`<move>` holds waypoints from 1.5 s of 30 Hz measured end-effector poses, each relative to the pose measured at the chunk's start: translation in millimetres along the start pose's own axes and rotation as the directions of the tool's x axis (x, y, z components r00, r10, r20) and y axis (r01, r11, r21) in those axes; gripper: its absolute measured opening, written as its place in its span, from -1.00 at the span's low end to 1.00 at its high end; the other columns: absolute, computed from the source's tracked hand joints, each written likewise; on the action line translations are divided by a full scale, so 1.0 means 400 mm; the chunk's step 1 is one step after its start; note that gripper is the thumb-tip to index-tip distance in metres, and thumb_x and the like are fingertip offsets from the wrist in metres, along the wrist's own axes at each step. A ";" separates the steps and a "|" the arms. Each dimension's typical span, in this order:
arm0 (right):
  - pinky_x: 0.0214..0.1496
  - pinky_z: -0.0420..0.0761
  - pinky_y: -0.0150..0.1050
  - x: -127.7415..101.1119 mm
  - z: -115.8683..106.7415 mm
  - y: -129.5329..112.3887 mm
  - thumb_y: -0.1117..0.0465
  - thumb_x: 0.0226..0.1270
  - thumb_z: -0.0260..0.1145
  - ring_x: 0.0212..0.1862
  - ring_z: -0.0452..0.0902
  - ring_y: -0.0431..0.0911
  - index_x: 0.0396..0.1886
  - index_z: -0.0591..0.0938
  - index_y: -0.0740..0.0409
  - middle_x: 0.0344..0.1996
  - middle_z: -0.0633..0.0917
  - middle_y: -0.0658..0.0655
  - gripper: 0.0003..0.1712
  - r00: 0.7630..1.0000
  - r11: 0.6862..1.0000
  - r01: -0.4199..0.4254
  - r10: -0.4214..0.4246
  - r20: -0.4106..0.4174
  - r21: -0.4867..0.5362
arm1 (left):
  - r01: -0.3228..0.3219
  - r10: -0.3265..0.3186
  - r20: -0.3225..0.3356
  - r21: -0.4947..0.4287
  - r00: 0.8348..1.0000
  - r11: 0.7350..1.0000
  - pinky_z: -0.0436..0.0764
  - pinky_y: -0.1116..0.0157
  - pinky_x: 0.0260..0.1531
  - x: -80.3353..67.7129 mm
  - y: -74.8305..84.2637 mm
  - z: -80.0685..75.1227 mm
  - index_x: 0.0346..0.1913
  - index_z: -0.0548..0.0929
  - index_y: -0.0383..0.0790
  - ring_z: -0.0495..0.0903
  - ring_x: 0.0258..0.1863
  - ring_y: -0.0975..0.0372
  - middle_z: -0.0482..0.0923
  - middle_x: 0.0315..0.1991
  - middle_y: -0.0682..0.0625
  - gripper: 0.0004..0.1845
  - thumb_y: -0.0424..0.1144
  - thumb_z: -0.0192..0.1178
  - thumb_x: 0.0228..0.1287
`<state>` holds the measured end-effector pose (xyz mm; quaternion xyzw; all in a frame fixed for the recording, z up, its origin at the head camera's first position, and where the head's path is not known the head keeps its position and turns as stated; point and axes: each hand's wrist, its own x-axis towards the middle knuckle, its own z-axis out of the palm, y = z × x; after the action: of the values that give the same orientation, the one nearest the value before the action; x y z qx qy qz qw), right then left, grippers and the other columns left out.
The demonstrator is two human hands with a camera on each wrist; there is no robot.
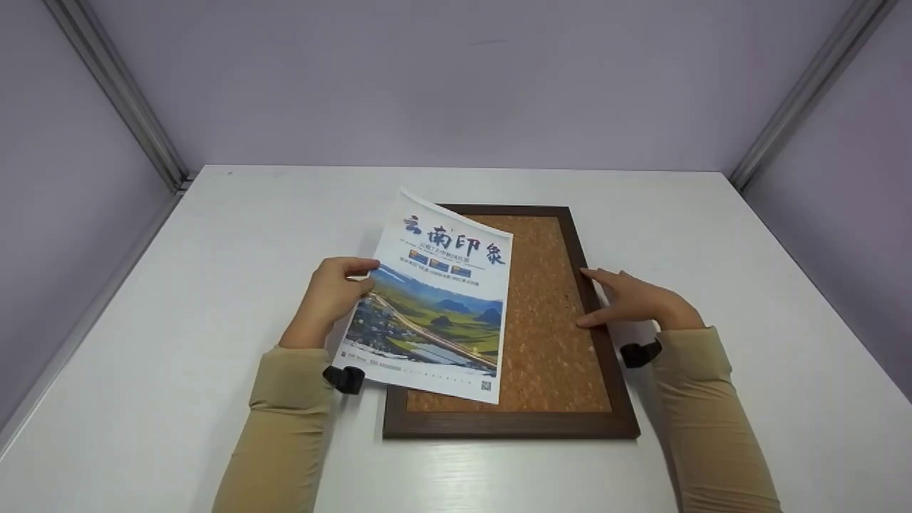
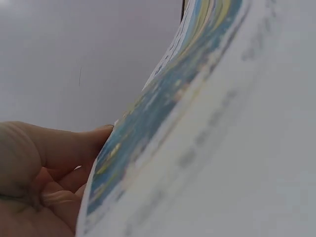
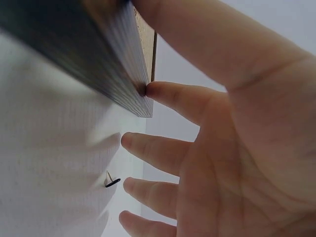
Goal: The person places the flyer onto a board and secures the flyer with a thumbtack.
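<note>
The left hand is pinching the left edge of a poster, thumb on top and fingers curled under it, as the left wrist view shows. The poster is lying tilted over the left part of a cork board, its far corner curling up off the frame. The board is lying flat in the middle of the white desk. The right hand is resting on the board's right frame edge, fingers straight and spread, clamping nothing. In the right wrist view a pin is lying on the desk just beside the right fingers.
</note>
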<state>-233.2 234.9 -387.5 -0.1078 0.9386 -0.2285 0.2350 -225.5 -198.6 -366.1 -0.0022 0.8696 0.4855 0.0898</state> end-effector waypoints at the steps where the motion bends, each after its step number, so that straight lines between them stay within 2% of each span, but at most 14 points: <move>1: 0.42 -0.08 0.45 0.000 0.000 0.001 -0.28 0.13 0.45 0.50 -0.34 0.51 0.60 0.00 0.22 0.54 0.01 0.45 0.27 1.000 1.000 -0.003 0.003 -0.002 0.003 | -0.005 0.005 0.003 -0.001 1.000 1.000 0.54 0.10 0.12 0.000 0.001 0.004 0.35 0.48 -0.33 0.53 0.18 -0.07 0.42 0.33 -0.30 -0.56 -0.41 0.04 0.45; 7: 0.42 -0.06 0.44 0.003 0.001 0.002 -0.28 0.13 0.45 0.50 -0.33 0.52 0.59 0.00 0.24 0.53 0.00 0.47 0.28 1.000 1.000 -0.001 0.001 -0.006 -0.002 | -0.041 0.041 0.059 0.002 0.997 0.999 0.56 0.08 0.12 0.002 0.006 0.027 0.37 0.45 -0.35 0.56 0.17 -0.08 0.42 0.34 -0.31 -0.54 -0.38 0.07 0.45; 13: 0.42 -0.01 0.44 0.007 0.003 0.000 -0.30 0.12 0.44 0.49 -0.29 0.53 0.59 0.01 0.24 0.52 0.03 0.47 0.28 1.000 0.999 -0.011 0.010 -0.016 -0.031 | -0.042 0.046 0.142 -0.030 0.989 0.999 0.61 0.14 0.10 0.004 0.014 0.050 0.36 0.45 -0.38 0.58 0.17 -0.06 0.43 0.34 -0.29 -0.54 -0.36 0.10 0.45; 16: 0.41 0.01 0.44 0.007 0.003 0.000 -0.30 0.11 0.45 0.49 -0.27 0.53 0.59 0.01 0.24 0.52 0.04 0.48 0.29 1.000 0.999 -0.020 0.019 -0.018 -0.041 | -0.058 0.057 0.168 0.002 0.984 0.998 0.62 0.19 0.02 0.003 0.015 0.061 0.35 0.46 -0.36 0.60 0.12 -0.02 0.43 0.34 -0.28 -0.54 -0.35 0.12 0.44; 21: 0.42 0.00 0.43 0.007 0.003 0.001 -0.31 0.09 0.45 0.50 -0.27 0.51 0.59 0.00 0.23 0.53 0.03 0.47 0.31 0.999 0.999 -0.033 0.032 -0.021 -0.042 | -0.102 0.085 0.192 0.082 0.978 0.991 0.57 0.26 -0.15 0.005 0.014 0.083 0.33 0.51 -0.31 0.63 -0.08 0.07 0.47 0.31 -0.28 -0.55 -0.33 0.16 0.42; 25: 0.43 -0.03 0.42 0.004 0.005 0.006 -0.31 0.09 0.46 0.51 -0.30 0.50 0.60 0.00 0.22 0.54 0.01 0.45 0.31 0.999 0.999 -0.035 0.034 -0.022 -0.023 | -0.151 0.118 0.226 0.134 0.967 0.979 0.57 0.22 -0.13 0.007 0.017 0.102 0.34 0.50 -0.31 0.64 -0.13 0.10 0.49 0.29 -0.28 -0.54 -0.34 0.16 0.41; 29: 0.44 -0.05 0.42 0.001 0.008 0.009 -0.31 0.10 0.45 0.52 -0.33 0.47 0.60 0.00 0.19 0.55 0.00 0.43 0.29 0.999 0.999 -0.036 0.036 -0.021 -0.008 | -0.177 0.133 0.246 0.165 0.960 0.970 0.58 0.15 -0.02 0.011 0.016 0.114 0.35 0.48 -0.34 0.66 -0.13 0.10 0.51 0.27 -0.28 -0.53 -0.36 0.15 0.42; 36: 0.43 -0.04 0.43 0.003 0.007 0.007 -0.34 0.08 0.45 0.52 -0.31 0.48 0.60 0.00 0.20 0.54 0.00 0.44 0.32 0.999 0.999 -0.042 0.041 -0.019 -0.020 | -0.183 0.135 0.254 0.177 0.958 0.967 0.55 0.06 0.13 0.009 0.016 0.127 0.37 0.46 -0.31 0.64 0.02 0.02 0.49 0.30 -0.26 -0.52 -0.34 0.15 0.42; 42: 0.43 -0.02 0.42 0.001 0.003 0.004 -0.33 0.09 0.45 0.51 -0.32 0.49 0.60 -0.01 0.19 0.54 0.00 0.45 0.32 0.999 0.999 -0.045 0.045 -0.017 -0.021 | -0.202 0.148 0.258 0.197 0.955 0.959 0.48 0.01 0.25 0.012 0.013 0.130 0.37 0.46 -0.29 0.48 0.29 -0.05 0.47 0.32 -0.24 -0.52 -0.34 0.15 0.43; 45: 0.43 -0.02 0.42 0.001 0.003 0.004 -0.33 0.09 0.45 0.51 -0.33 0.49 0.61 -0.02 0.18 0.54 -0.01 0.45 0.31 0.999 0.999 -0.048 0.047 -0.017 -0.018 | -0.211 0.156 0.259 0.202 0.953 0.956 0.48 0.01 0.24 0.015 0.012 0.131 0.38 0.46 -0.28 0.46 0.30 -0.06 0.47 0.32 -0.24 -0.52 -0.34 0.15 0.43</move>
<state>-233.3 235.9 -389.4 -0.0858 0.9449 -0.2150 0.2314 -223.6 -151.3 -389.7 0.1481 0.8985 0.3857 0.1484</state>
